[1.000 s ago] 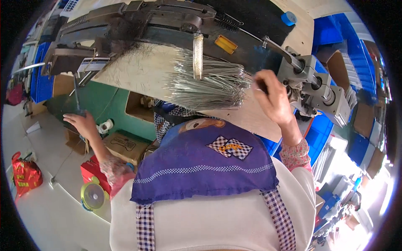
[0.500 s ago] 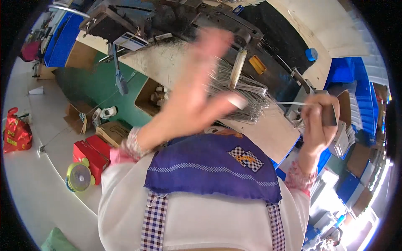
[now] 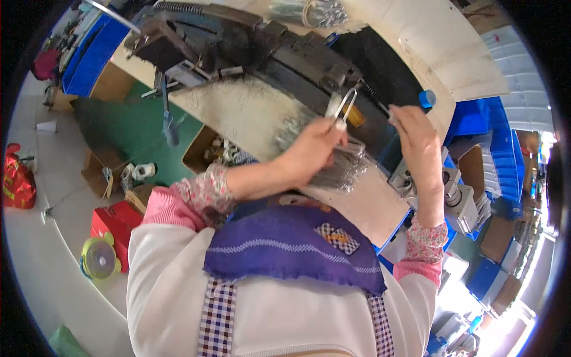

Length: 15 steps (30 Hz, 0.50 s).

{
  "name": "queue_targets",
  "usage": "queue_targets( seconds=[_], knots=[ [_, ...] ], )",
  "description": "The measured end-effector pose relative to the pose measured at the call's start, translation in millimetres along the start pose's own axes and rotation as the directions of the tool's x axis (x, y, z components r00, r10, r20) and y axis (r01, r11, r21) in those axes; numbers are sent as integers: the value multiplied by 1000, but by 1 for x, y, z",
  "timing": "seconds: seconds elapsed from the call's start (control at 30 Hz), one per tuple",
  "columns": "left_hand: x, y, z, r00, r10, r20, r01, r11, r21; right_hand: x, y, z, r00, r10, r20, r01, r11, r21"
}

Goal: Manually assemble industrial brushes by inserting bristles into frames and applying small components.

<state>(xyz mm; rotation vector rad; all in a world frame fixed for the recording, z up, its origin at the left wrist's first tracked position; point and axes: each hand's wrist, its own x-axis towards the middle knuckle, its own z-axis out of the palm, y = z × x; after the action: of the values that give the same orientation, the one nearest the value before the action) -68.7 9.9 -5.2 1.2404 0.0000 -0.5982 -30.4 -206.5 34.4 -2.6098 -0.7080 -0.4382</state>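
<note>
My left hand [image 3: 314, 150] pinches a bent metal wire [image 3: 347, 106], whose narrow loop points up and away from me. It is over a heap of shiny wire pieces [image 3: 351, 169] on the pale worktop. A light-coloured upright handle [image 3: 332, 106] stands just behind the wire. My right hand [image 3: 421, 143] is raised at the right end of a dark metal bench machine [image 3: 297, 62]. Its fingers are bent together at the tips, beside the machine's spring and rod. Whatever they pinch is too small or hidden to make out.
A yellow block [image 3: 354, 116] and a blue round cap [image 3: 427, 98] are by the machine. Another wire bundle [image 3: 309, 13] lies at the back. An open carton [image 3: 202, 149] is left of the worktop [image 3: 380, 199]; blue bins [image 3: 470, 119] stand at the right.
My left hand has come down from its blurred raised spread to a pinch on the bent wire. My right hand, earlier gripping a thin wire lower down, has moved up and left toward the machine.
</note>
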Motion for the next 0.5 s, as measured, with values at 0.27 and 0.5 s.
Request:
queue_targets(
  seconds=[0.27,0.5],
  knots=[
    [-14,79,-66,970,76,229,136,612,-779,7,-9,12,991,-129,43,133,983,-127],
    [-37,41,-77,826,521,218,-564,749,347,51,15,31,992,26,126,4,974,-228]
  ],
)
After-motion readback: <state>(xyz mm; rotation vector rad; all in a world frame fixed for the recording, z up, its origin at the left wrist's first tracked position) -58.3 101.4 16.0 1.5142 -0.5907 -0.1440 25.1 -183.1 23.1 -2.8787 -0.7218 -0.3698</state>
